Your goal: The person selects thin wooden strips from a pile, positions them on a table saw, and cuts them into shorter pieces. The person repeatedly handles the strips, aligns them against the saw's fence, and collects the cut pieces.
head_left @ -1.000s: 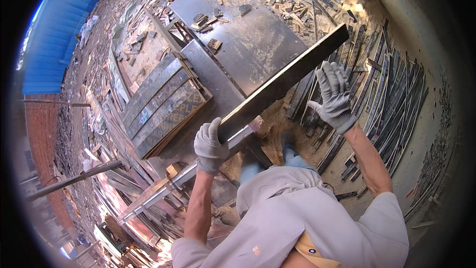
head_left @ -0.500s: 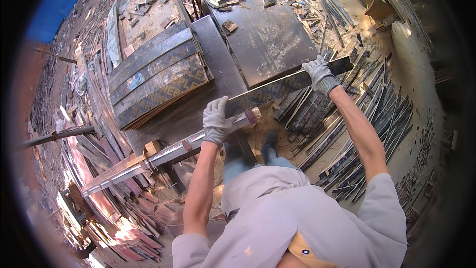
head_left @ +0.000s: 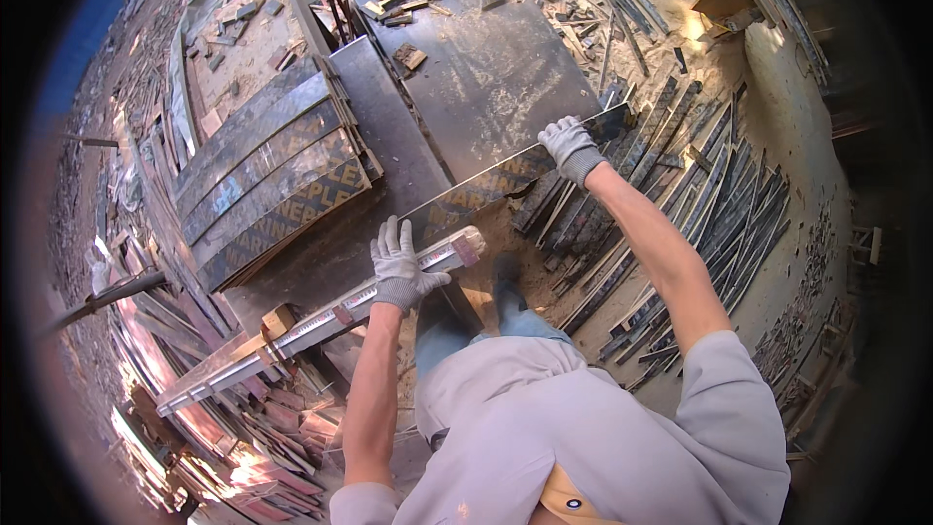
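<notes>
My left hand [head_left: 397, 264], in a grey knitted work glove, lies with fingers stretched and thumb apart beside the metal rail with a measuring scale [head_left: 340, 306]. It is at the left end of a long dark plywood strip [head_left: 476, 196] with yellow printing; whether the palm touches the strip is hard to tell. My right hand [head_left: 571, 148], gloved alike, has its fingers bent over the strip's upper edge near the right end and grips it. The strip slants up to the right, along the near edge of a dark tabletop [head_left: 496, 78].
Stacked printed plywood strips [head_left: 272, 194] lie on the table's left part. Small wood offcuts [head_left: 409, 56] and sawdust lie on the tabletop. A wooden block [head_left: 279, 319] sits by the rail. Long dark strips [head_left: 700, 253] are heaped on the right floor; reddish scraps [head_left: 262, 462] lie lower left.
The plywood strip has slid left along the table edge, with my right hand on it. My left hand's fingers are more spread and it sits lower by the rail. The whole view has shifted.
</notes>
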A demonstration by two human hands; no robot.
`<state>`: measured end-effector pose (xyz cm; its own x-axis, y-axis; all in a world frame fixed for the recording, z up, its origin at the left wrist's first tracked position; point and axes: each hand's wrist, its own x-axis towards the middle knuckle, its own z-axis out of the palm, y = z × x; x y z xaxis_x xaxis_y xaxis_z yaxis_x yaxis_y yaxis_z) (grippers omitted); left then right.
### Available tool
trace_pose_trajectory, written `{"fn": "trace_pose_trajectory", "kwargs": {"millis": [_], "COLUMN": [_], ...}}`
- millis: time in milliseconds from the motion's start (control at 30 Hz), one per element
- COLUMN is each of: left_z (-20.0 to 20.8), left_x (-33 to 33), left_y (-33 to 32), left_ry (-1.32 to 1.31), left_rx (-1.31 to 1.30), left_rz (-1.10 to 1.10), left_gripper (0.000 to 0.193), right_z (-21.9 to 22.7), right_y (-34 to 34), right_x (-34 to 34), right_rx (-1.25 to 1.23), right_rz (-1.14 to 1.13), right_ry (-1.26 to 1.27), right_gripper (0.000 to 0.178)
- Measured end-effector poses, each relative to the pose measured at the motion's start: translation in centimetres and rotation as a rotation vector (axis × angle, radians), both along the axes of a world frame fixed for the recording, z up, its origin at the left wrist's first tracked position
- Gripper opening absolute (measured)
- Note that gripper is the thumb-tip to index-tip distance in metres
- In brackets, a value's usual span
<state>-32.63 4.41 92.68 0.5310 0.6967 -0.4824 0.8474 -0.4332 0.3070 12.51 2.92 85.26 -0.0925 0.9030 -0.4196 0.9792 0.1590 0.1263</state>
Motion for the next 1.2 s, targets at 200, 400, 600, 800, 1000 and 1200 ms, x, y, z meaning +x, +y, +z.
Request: {"fn": "trace_pose_trajectory", "kwargs": {"millis": [200,400,600,800,1000,1200], "left_z": [-0.1,1.0,3.3,4.6,6.7,8.0], "left_x": [0.2,4.2,5.0,3.0,-1.8,-3.4], "left_y": [1.0,3.2,3.7,4.1,5.2,5.4], "left_ry": [-0.104,-0.28,-0.453,-0.426,-0.379,-0.226], "left_rx": [0.207,0.284,0.365,0.515,0.334,-0.062], "left_rz": [0.132,0.073,0.128,0.069,0.109,0.241], "left_gripper": [0.139,0.05,0.029,0.029,0.035,0.048], "right_z": [0.3,2.6,4.3,5.9,8.4,10.3], "right_y": [-1.1,-1.8,-2.3,-2.7,-3.5,-3.8], "right_x": [1.1,-0.3,-0.8,-1.8,4.2,5.3], "right_rx": [0.364,0.639,0.729,0.781,0.513,0.274], "right_rz": [0.103,0.085,0.067,0.1,-0.136,-0.273], "right_ry": [0.185,0.391,0.418,0.469,0.481,0.58], "right_gripper": [0.012,0.017,0.023,0.05,0.089,0.126]}}
